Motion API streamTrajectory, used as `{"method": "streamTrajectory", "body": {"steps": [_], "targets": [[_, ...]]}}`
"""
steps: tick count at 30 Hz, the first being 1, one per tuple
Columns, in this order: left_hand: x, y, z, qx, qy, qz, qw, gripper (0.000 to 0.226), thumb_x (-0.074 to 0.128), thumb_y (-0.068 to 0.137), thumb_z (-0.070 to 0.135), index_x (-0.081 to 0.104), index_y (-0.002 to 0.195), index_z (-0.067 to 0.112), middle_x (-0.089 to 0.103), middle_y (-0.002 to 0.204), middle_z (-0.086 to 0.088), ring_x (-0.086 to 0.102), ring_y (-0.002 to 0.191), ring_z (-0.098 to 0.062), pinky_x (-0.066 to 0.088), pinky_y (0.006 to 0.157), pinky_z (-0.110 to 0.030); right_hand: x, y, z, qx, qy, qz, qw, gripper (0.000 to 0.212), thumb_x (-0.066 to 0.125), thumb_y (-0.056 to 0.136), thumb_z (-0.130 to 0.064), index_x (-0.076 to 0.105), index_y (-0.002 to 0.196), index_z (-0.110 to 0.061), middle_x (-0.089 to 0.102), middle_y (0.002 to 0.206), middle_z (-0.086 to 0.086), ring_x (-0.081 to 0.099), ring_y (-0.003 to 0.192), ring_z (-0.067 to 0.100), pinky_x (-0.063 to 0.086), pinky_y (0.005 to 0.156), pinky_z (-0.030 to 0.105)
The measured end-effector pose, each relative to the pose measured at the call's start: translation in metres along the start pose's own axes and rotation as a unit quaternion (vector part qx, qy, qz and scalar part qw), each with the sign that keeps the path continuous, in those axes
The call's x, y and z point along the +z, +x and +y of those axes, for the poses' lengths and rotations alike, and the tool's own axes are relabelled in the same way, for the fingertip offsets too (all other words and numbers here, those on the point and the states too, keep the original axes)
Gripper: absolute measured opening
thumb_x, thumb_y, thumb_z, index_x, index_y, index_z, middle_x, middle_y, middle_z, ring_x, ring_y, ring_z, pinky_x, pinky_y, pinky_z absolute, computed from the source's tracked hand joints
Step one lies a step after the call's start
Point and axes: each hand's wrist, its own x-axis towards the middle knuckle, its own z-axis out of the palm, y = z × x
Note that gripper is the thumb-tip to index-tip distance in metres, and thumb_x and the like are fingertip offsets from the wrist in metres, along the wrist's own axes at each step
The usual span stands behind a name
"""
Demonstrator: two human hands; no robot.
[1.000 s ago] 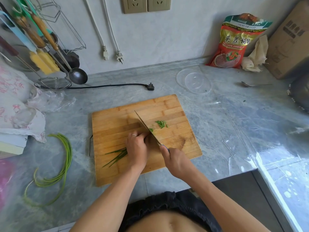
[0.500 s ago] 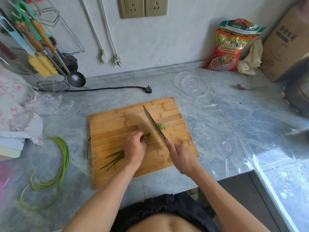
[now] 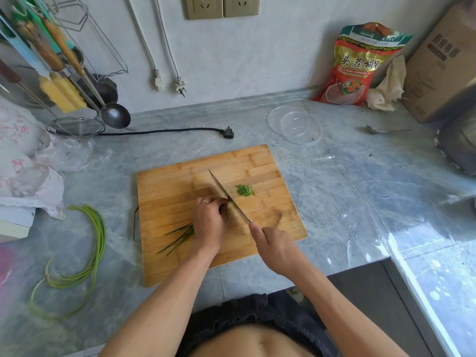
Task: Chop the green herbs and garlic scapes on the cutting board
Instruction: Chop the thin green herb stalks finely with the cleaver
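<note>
On the wooden cutting board (image 3: pixel 180 191), the knife (image 3: pixel 226 195) is gripped in the closed right hand (image 3: pixel 273 244), while the green herbs (image 3: pixel 180 234) are pinned under the curled left hand (image 3: pixel 210 222). Cut pieces (image 3: pixel 244 189) lie just beyond the blade. The garlic scapes (image 3: pixel 96 243) are left on the tabletop (image 3: pixel 347 191), off the board.

Cutting board (image 3: pixel 180 264) centre counter, garlic scapes (image 3: pixel 96 251) left, lids (image 3: pixel 295 127) behind, probably stacked.

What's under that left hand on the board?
The left hand pins green herb stalks on the cutting board; their tails stick out. The ends by the knife are mostly covered.
</note>
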Motion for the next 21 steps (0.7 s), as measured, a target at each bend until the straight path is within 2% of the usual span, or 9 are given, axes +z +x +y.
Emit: {"method": "streamTrajectory", "body": {"steps": [4, 6, 9, 13, 16, 18, 21], "targets": [[-0.001, -0.001, 0.001, -0.034, -0.002, 0.015, 0.999, 0.013, 0.071, 0.084, 0.016, 0.079, 0.09, 0.025, 0.072, 0.091, -0.003, 0.055, 0.084, -0.027, 0.044, 0.074, -0.037, 0.001, 0.001, -0.003, -0.005, -0.001, -0.007, 1.0, 0.058, 0.029, 0.104, -0.047, 0.03, 0.058, -0.011, 0.037, 0.053, 0.007, 0.037, 0.052, 0.021, 0.031, 0.055, 0.035], [-0.002, -0.001, 0.004, -0.045, -0.003, 0.02, 0.999, 0.013, 0.072, 0.083, 0.017, 0.079, 0.089, 0.026, 0.072, 0.09, -0.003, 0.055, 0.086, -0.029, 0.039, 0.074, -0.036, 0.003, 0.002, -0.003, -0.002, -0.001, -0.003, 1.0, 0.058, 0.029, 0.103, -0.048, 0.03, 0.059, -0.01, 0.037, 0.052, 0.006, 0.036, 0.05, 0.019, 0.03, 0.054, 0.034], [-0.002, -0.001, 0.004, -0.042, 0.004, 0.02, 0.999, 0.014, 0.071, 0.082, 0.017, 0.078, 0.089, 0.027, 0.071, 0.089, -0.003, 0.054, 0.085, -0.03, 0.04, 0.074, -0.038, 0.006, 0.001, -0.002, 0.001, -0.028, -0.015, 0.999, 0.053, 0.026, 0.104, -0.046, 0.034, 0.063, -0.013, 0.038, 0.056, 0.005, 0.037, 0.054, 0.021, 0.031, 0.054, 0.034], [-0.001, -0.002, 0.003, -0.042, 0.013, 0.019, 0.999, 0.015, 0.068, 0.082, 0.018, 0.077, 0.088, 0.028, 0.069, 0.087, -0.002, 0.053, 0.082, -0.03, 0.04, 0.073, -0.037, 0.009, 0.006, 0.004, -0.002, -0.05, -0.008, 0.999, 0.063, 0.015, 0.097, -0.059, 0.041, 0.072, -0.007, 0.039, 0.057, 0.002, 0.033, 0.05, 0.015, 0.023, 0.045, 0.023], [-0.001, -0.001, 0.004, -0.056, 0.026, 0.016, 0.998, 0.017, 0.068, 0.081, 0.012, 0.077, 0.088, 0.025, 0.068, 0.087, -0.004, 0.052, 0.085, -0.032, 0.036, 0.072, -0.036, 0.015, 0.011, 0.004, 0.003, -0.063, 0.002, 0.998, 0.063, 0.016, 0.096, -0.061, 0.044, 0.075, -0.008, 0.044, 0.06, 0.003, 0.038, 0.051, 0.015, 0.027, 0.049, 0.027], [-0.001, -0.001, 0.002, -0.058, 0.045, 0.005, 0.997, 0.012, 0.066, 0.082, 0.016, 0.076, 0.086, 0.022, 0.067, 0.086, -0.005, 0.052, 0.087, -0.033, 0.036, 0.072, -0.038, 0.02, 0.015, 0.002, 0.01, -0.044, 0.022, 0.999, 0.058, 0.025, 0.099, -0.057, 0.041, 0.069, -0.01, 0.049, 0.061, 0.007, 0.044, 0.055, 0.023, 0.034, 0.055, 0.035], [-0.001, -0.001, 0.001, -0.056, 0.055, 0.0, 0.997, 0.013, 0.062, 0.082, 0.021, 0.075, 0.084, 0.02, 0.066, 0.084, -0.007, 0.052, 0.086, -0.034, 0.037, 0.072, -0.039, 0.024, 0.018, 0.0, 0.013, -0.032, 0.019, 0.999, 0.054, 0.03, 0.101, -0.053, 0.038, 0.066, -0.012, 0.047, 0.062, 0.008, 0.044, 0.058, 0.026, 0.035, 0.057, 0.036]]}}
